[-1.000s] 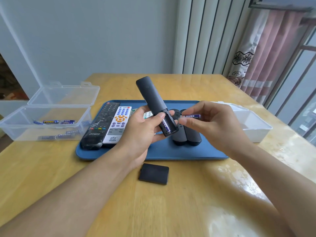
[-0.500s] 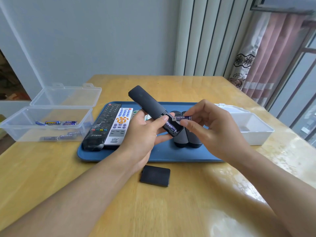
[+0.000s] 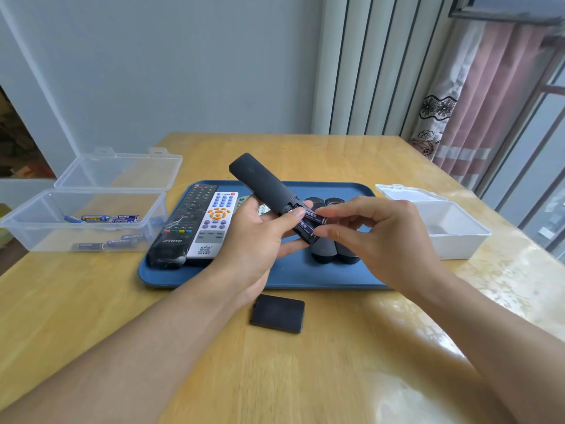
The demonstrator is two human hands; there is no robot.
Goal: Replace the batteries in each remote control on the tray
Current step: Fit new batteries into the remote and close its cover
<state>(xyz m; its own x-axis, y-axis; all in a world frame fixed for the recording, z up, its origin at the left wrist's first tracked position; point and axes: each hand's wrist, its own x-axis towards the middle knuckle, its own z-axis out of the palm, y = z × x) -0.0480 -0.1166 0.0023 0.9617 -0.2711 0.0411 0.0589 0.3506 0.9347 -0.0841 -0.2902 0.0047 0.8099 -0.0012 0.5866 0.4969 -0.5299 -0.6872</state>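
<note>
Battery (image 3: 315,216) now at open bay | left hand (image 3: 256,240) grips slim black remote (image 3: 263,188) | right hand (image 3: 376,231) pinches battery

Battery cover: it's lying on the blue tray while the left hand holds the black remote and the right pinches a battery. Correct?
Not quite. The head view shows the battery cover lying on the wooden table, in front of the blue tray, not on it. The rest holds.

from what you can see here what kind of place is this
Probably a room in a home: a wooden table beside a window with pink floral curtains, and household remotes on a blue tray.
</note>
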